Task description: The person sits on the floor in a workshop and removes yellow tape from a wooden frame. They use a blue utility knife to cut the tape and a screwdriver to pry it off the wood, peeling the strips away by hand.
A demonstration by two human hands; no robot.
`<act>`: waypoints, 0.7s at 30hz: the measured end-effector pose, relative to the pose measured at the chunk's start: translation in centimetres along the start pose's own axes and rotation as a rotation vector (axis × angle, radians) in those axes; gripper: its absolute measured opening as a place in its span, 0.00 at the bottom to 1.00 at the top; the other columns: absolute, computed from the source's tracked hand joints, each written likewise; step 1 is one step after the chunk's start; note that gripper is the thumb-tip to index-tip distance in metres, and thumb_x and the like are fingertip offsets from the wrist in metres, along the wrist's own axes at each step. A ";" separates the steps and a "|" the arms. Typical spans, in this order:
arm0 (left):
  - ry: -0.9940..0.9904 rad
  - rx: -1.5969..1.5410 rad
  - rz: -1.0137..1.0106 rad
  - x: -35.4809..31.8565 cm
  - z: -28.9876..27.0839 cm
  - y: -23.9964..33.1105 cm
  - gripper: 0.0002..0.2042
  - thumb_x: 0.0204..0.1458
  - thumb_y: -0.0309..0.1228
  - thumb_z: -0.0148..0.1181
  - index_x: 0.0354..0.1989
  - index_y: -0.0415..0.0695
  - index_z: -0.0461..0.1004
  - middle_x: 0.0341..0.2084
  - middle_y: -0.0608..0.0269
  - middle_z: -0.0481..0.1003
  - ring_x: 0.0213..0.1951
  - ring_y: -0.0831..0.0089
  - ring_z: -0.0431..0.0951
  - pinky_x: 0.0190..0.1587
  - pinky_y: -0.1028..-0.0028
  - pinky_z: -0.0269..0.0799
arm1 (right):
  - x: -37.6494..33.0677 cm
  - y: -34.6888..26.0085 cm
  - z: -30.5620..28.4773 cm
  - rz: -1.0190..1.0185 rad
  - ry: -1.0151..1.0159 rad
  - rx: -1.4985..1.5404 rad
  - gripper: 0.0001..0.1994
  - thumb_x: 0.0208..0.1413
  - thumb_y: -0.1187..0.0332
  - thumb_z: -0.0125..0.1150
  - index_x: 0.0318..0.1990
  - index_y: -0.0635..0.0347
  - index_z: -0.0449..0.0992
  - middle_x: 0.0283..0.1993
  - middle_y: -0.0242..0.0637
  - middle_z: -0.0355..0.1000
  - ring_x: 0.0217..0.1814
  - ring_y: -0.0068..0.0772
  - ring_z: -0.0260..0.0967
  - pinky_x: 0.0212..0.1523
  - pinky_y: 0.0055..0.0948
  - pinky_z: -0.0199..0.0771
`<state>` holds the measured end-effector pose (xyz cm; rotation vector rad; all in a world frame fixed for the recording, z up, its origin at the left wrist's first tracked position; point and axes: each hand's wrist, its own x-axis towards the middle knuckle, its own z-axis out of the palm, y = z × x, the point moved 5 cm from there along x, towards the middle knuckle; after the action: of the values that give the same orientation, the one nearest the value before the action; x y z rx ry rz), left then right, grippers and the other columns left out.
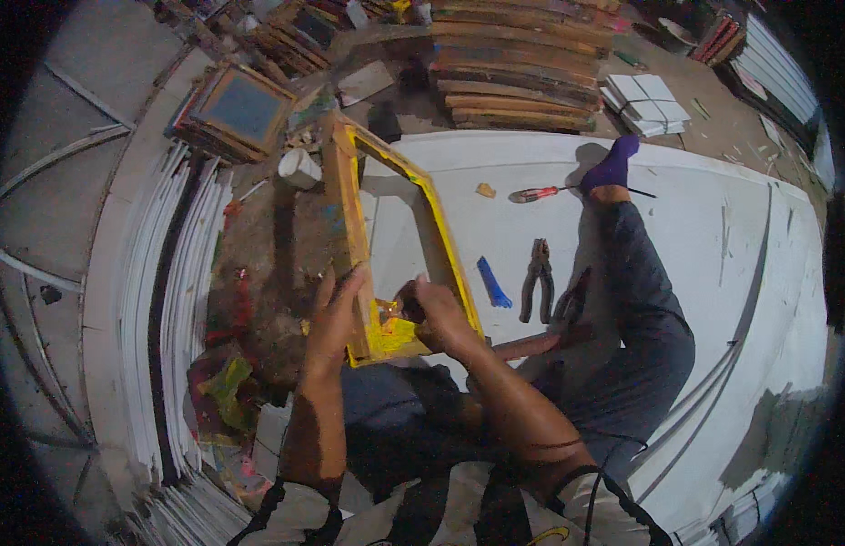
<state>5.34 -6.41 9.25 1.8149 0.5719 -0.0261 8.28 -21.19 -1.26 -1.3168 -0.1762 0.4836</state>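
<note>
White sheet [686,227] spreads beyond the frame [344,187], left hand [334,308] gripping its edge [355,238], right hand [443,317] curled, contents unclear.

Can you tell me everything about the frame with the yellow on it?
The frame is long and four-sided and looks wooden: brown outside, bright yellow along its inner edges, with a yellow patch at the near end. Its middle looks open. It slants away from the person's lap. The left hand holds its left side; the right hand is at the near end, but whether it touches the wood is hard to tell.
</note>
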 end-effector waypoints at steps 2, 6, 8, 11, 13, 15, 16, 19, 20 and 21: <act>-0.005 0.041 0.002 0.9 -0.3 -1.2 0.42 0.58 0.51 0.60 0.73 0.36 0.52 0.69 0.45 0.60 0.68 0.58 0.62 0.68 0.68 0.57 | -2.1 -1.5 0.0 0.066 -0.080 0.083 0.26 0.71 0.48 0.44 0.39 0.63 0.77 0.27 0.37 0.71 0.30 0.35 0.67 0.37 0.37 0.68; 0.050 0.110 0.003 -0.2 0.8 0.5 0.45 0.60 0.56 0.56 0.75 0.36 0.47 0.72 0.41 0.53 0.72 0.55 0.56 0.70 0.68 0.52 | -2.3 -1.1 1.0 -0.165 -0.082 -0.079 0.26 0.69 0.46 0.46 0.40 0.62 0.78 0.25 0.42 0.70 0.27 0.42 0.67 0.34 0.42 0.69; 0.080 0.156 0.005 0.6 0.0 -1.0 0.46 0.61 0.59 0.52 0.74 0.34 0.45 0.71 0.38 0.53 0.72 0.52 0.56 0.70 0.66 0.52 | -1.8 -2.0 2.4 -0.207 -0.059 -0.169 0.29 0.69 0.44 0.43 0.38 0.63 0.78 0.27 0.47 0.73 0.28 0.49 0.70 0.34 0.47 0.69; 0.083 0.268 0.080 0.4 0.4 0.4 0.47 0.61 0.62 0.47 0.74 0.33 0.44 0.71 0.35 0.53 0.72 0.49 0.56 0.71 0.64 0.52 | -0.5 -3.1 3.0 -0.194 -0.044 -0.306 0.33 0.69 0.41 0.39 0.33 0.65 0.78 0.29 0.54 0.75 0.32 0.60 0.74 0.38 0.54 0.70; 0.048 0.346 0.140 -0.2 0.9 2.0 0.48 0.62 0.64 0.44 0.74 0.32 0.43 0.71 0.34 0.52 0.72 0.47 0.55 0.71 0.63 0.51 | 0.3 -3.1 3.1 -0.097 -0.106 -0.405 0.37 0.69 0.40 0.36 0.28 0.67 0.78 0.29 0.58 0.76 0.35 0.66 0.74 0.41 0.57 0.69; 0.011 0.408 0.172 -0.2 1.2 2.6 0.47 0.62 0.64 0.42 0.74 0.32 0.43 0.71 0.33 0.52 0.72 0.46 0.54 0.71 0.62 0.51 | 1.0 -2.1 3.2 -0.116 -0.112 -0.309 0.39 0.69 0.39 0.36 0.24 0.68 0.76 0.25 0.58 0.74 0.32 0.63 0.74 0.39 0.55 0.70; 0.008 0.437 0.175 -0.2 1.1 2.5 0.47 0.63 0.64 0.41 0.74 0.32 0.43 0.71 0.33 0.52 0.72 0.46 0.54 0.71 0.61 0.50 | 1.3 -1.7 3.4 -0.121 -0.122 -0.260 0.40 0.69 0.39 0.36 0.22 0.69 0.75 0.23 0.57 0.74 0.30 0.61 0.74 0.38 0.55 0.70; 0.046 0.479 0.153 0.3 0.4 1.2 0.45 0.64 0.63 0.40 0.74 0.33 0.43 0.71 0.34 0.52 0.73 0.46 0.53 0.71 0.61 0.50 | 2.3 -0.7 4.0 -0.019 -0.131 -0.144 0.41 0.69 0.37 0.36 0.21 0.70 0.74 0.20 0.53 0.71 0.26 0.52 0.72 0.35 0.51 0.71; 0.049 0.469 0.155 0.2 0.2 1.0 0.45 0.64 0.62 0.39 0.74 0.33 0.43 0.71 0.35 0.52 0.73 0.46 0.53 0.71 0.61 0.50 | 2.2 -0.8 4.1 -0.004 -0.099 -0.141 0.41 0.69 0.37 0.37 0.21 0.69 0.74 0.20 0.50 0.71 0.25 0.49 0.70 0.35 0.50 0.71; 0.054 0.485 0.157 0.2 0.1 0.9 0.43 0.65 0.61 0.39 0.74 0.35 0.44 0.71 0.36 0.52 0.73 0.47 0.52 0.72 0.60 0.49 | 1.9 -1.0 4.1 0.011 -0.067 -0.138 0.41 0.68 0.37 0.37 0.21 0.69 0.74 0.19 0.48 0.70 0.24 0.46 0.69 0.34 0.48 0.71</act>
<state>5.87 -6.57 9.97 2.3346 0.4857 -0.0100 8.55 -16.87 0.43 -1.4382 -0.2616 0.5327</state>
